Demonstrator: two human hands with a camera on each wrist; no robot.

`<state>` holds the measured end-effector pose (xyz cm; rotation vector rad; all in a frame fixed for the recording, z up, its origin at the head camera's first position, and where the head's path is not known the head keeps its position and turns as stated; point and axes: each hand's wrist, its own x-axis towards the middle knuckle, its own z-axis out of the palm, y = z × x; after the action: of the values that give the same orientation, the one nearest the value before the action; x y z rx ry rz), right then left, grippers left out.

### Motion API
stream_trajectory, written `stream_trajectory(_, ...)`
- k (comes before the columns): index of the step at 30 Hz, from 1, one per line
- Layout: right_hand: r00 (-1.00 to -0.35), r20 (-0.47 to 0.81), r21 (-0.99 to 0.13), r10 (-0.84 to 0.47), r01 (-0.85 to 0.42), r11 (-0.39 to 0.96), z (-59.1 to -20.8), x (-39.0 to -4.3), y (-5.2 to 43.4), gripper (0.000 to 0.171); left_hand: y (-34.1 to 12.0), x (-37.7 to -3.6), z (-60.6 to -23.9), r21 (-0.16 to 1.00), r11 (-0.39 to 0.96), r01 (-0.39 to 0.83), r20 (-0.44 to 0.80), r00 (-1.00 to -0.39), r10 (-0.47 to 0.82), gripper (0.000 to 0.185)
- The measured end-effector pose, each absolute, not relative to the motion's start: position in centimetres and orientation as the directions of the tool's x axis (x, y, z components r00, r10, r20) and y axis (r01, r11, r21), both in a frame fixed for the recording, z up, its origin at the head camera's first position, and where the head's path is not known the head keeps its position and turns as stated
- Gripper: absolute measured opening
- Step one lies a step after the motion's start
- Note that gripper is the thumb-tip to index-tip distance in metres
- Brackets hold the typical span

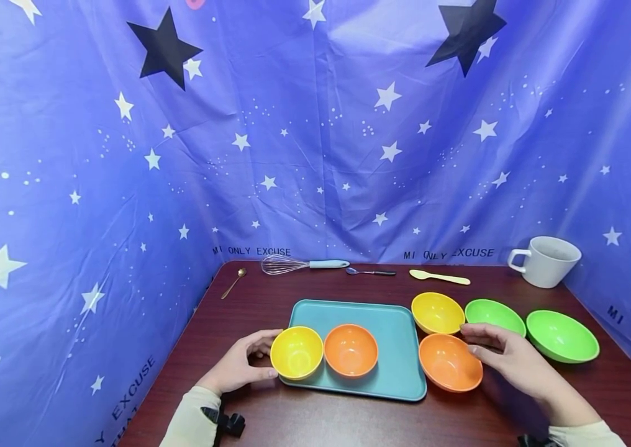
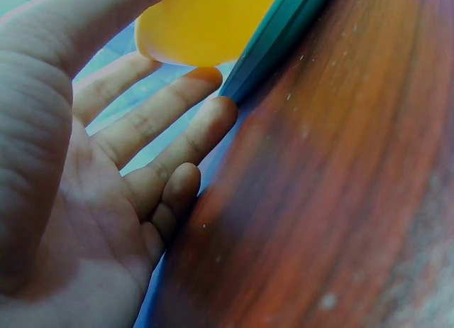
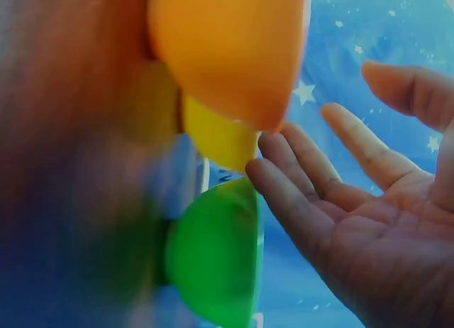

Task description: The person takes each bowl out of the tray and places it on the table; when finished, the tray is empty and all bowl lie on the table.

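Left hand (image 1: 243, 363): your fingers are loosely spread at 9 o'clock of the inner yellow bowl (image 1: 297, 354), which sits on the tray (image 1: 399, 354).
Right hand (image 1: 517, 363): also spread, at 2 o'clock of the outer orange bowl (image 1: 451, 365), off the tray.
Bowl handling: support opposite sides, lift level.
Obstacles: inner orange bowl (image 1: 351, 351) at the inner yellow bowl's 3 o'clock; outer yellow bowl (image 1: 437, 313) at the outer orange bowl's 12.
Around: whisk (image 1: 326, 264) at the tray's 11.

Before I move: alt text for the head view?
Left hand beside a yellow bowl at the left edge of a teal tray; right hand beside an orange bowl right of the tray. Another orange bowl sits on the tray; another yellow bowl, two green bowls and a mug stand right of it, a whisk behind.
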<state>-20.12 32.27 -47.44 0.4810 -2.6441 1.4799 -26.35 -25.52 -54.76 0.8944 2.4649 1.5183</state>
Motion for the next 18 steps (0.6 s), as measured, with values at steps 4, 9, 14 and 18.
stream_trajectory(4,-0.949,0.200,-0.832,-0.244,-0.296,0.469,-45.9,-20.8,31.3,0.041,-25.5,-26.2,-54.6,0.848,0.328,0.416,0.199,-0.824,0.531,0.072)
stream_trajectory(9,-0.937,0.222,-0.797,-0.270,-0.333,0.504,-44.1,-21.2,28.8,0.041,-25.5,-26.2,-54.6,0.850,0.327,0.413,0.198,-0.825,0.529,0.072)
stream_trajectory(14,-0.918,0.210,-0.848,-0.337,-0.343,0.405,-43.5,-21.7,25.8,0.045,-25.5,-26.3,-54.7,0.846,0.334,0.415,0.197,-0.826,0.528,0.072)
stream_trajectory(18,-0.921,0.190,-0.851,-0.340,-0.327,0.412,-43.7,-22.0,23.5,0.046,-25.5,-26.3,-54.5,0.849,0.334,0.410,0.192,-0.827,0.528,0.072)
